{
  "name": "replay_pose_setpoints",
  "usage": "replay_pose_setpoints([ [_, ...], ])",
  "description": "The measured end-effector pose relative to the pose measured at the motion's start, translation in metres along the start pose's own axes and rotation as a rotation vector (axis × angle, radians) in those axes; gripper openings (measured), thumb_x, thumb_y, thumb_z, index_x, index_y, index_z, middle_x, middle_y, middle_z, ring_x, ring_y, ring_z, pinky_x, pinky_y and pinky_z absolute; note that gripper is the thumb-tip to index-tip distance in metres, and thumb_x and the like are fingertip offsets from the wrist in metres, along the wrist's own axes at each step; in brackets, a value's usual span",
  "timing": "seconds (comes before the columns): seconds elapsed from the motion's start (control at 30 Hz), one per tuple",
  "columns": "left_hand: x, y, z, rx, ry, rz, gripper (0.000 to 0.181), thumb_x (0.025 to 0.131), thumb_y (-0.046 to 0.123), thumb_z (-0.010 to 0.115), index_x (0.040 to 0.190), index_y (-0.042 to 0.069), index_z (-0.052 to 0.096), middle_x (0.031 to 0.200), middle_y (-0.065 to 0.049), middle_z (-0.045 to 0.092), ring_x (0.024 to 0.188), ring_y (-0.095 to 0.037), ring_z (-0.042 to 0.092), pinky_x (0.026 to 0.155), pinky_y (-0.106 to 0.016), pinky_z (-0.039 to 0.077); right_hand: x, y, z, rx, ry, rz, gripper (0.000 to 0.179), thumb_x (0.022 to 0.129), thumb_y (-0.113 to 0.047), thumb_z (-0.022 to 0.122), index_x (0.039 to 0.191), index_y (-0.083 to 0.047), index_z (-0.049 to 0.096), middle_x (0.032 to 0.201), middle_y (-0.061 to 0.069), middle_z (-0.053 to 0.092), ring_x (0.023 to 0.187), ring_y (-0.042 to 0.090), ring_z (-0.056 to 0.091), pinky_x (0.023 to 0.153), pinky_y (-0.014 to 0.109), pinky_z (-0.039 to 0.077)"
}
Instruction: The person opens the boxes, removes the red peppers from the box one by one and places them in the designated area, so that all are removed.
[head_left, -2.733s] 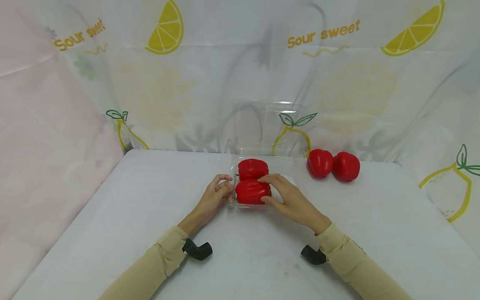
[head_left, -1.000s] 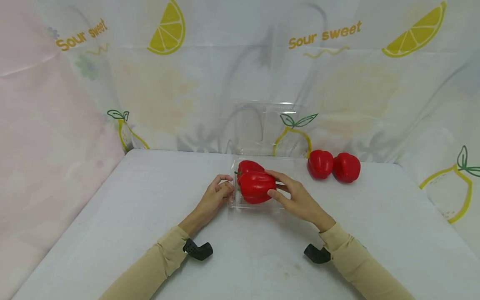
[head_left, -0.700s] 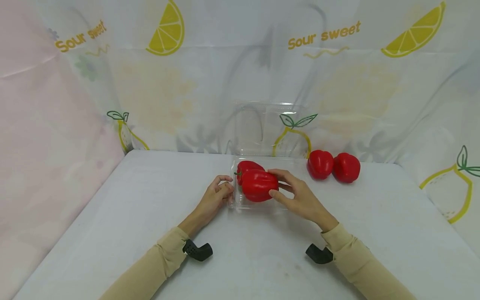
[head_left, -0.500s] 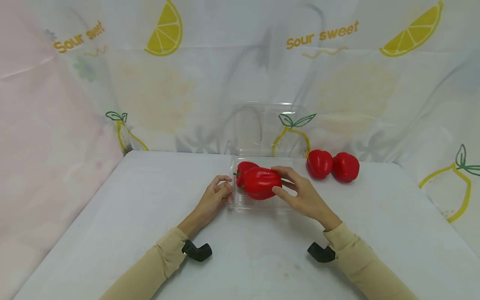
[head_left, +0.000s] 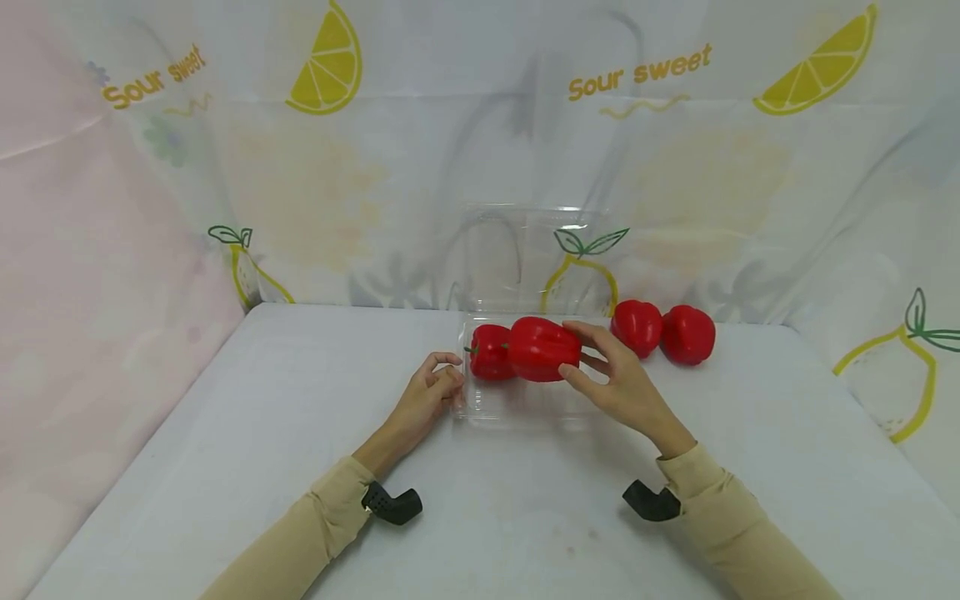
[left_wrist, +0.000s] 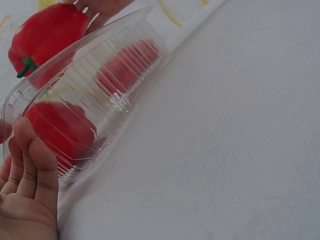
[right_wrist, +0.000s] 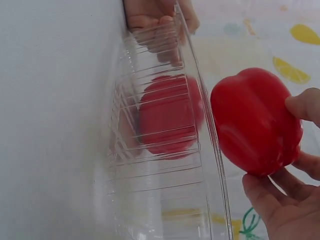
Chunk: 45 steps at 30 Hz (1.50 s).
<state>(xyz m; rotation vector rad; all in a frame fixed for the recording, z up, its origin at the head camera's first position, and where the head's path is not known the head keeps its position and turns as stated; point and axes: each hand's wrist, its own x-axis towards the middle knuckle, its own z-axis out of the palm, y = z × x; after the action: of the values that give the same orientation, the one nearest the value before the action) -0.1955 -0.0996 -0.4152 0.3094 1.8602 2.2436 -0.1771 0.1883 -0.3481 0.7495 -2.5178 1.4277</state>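
Observation:
A red bell pepper (head_left: 542, 350) with a green stem is pinched between thumb and fingers of my right hand (head_left: 626, 385). It hangs above the rim of a clear plastic clamshell container (head_left: 517, 408), as the right wrist view shows. Inside, at the left end, lies another red bell pepper (head_left: 490, 353), partly covered by the held one in the head view. My left hand (head_left: 420, 400) grips the container's left edge, its fingers (left_wrist: 42, 160) curled against the outer wall.
The container's transparent lid (head_left: 517, 258) stands raised at the back, near the printed curtain (head_left: 420, 150). Two more red bell peppers, a nearer-left one (head_left: 637, 328) and a right one (head_left: 687, 335), sit side by side at the table's (head_left: 487, 517) back right.
My right hand took hold of the front pepper in the container, lifted it and carried it back and right. The other pepper inside has turned and settled. My left hand stayed put.

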Motion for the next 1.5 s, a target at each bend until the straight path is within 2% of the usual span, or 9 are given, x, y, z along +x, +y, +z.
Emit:
replay_pose_setpoints([
  [0.33,-0.002,-0.001,-0.001,-0.002,-0.006,-0.004,0.026,0.095,0.006,0.045,0.120,0.005,0.036,0.075,0.009,0.054,0.064,-0.007,0.051,0.064,-0.018,0.045,-0.003,0.000,-0.004,-0.033,0.093,0.026,0.062,0.080,-0.014,0.074,0.135,-0.016,0.045,0.133,0.003,0.051,0.118,0.020,0.050,0.091,0.041,0.052],
  [0.47,-0.003,-0.001,-0.001,-0.006,-0.002,-0.002,0.026,0.094,0.005,0.044,0.119,0.005,0.036,0.074,0.009,0.053,0.063,-0.007,0.051,0.063,-0.018,0.044,-0.005,0.001,-0.006,-0.039,0.127,0.030,0.063,0.079,-0.012,0.074,0.135,-0.015,0.045,0.132,0.004,0.051,0.117,0.020,0.051,0.091,0.030,0.052],
  [0.63,-0.003,-0.001,-0.001,-0.019,0.000,-0.001,0.027,0.094,0.004,0.044,0.119,0.005,0.036,0.074,0.008,0.053,0.063,-0.007,0.050,0.062,-0.018,0.044,-0.007,0.002,-0.008,-0.065,0.170,0.030,0.063,0.079,-0.012,0.075,0.134,-0.013,0.046,0.131,0.006,0.051,0.116,0.022,0.051,0.087,0.012,0.046],
  [0.73,-0.003,-0.002,-0.002,-0.025,0.002,-0.004,0.027,0.093,0.004,0.045,0.119,0.004,0.036,0.075,0.008,0.052,0.064,-0.007,0.050,0.062,-0.018,0.044,-0.009,0.003,-0.010,-0.065,0.198,0.043,0.060,0.080,-0.014,0.074,0.133,-0.011,0.045,0.130,0.007,0.051,0.115,0.022,0.051,0.086,0.008,0.044],
  [1.17,0.001,0.000,-0.001,-0.015,-0.001,-0.006,0.027,0.093,0.005,0.046,0.118,0.006,0.037,0.073,0.008,0.053,0.063,-0.007,0.050,0.062,-0.018,0.043,-0.019,0.008,-0.021,-0.031,0.311,0.111,0.062,0.081,-0.011,0.072,0.135,-0.010,0.041,0.134,0.005,0.046,0.112,0.011,0.046,0.083,0.011,0.047],
  [1.5,-0.001,0.002,-0.001,-0.012,-0.004,-0.011,0.028,0.093,0.005,0.045,0.119,0.006,0.037,0.074,0.008,0.053,0.064,-0.007,0.051,0.063,-0.018,0.044,-0.029,0.013,-0.028,-0.052,0.391,0.162,0.061,0.083,-0.013,0.071,0.135,-0.008,0.040,0.133,0.008,0.047,0.115,0.014,0.046,0.083,0.007,0.046],
])
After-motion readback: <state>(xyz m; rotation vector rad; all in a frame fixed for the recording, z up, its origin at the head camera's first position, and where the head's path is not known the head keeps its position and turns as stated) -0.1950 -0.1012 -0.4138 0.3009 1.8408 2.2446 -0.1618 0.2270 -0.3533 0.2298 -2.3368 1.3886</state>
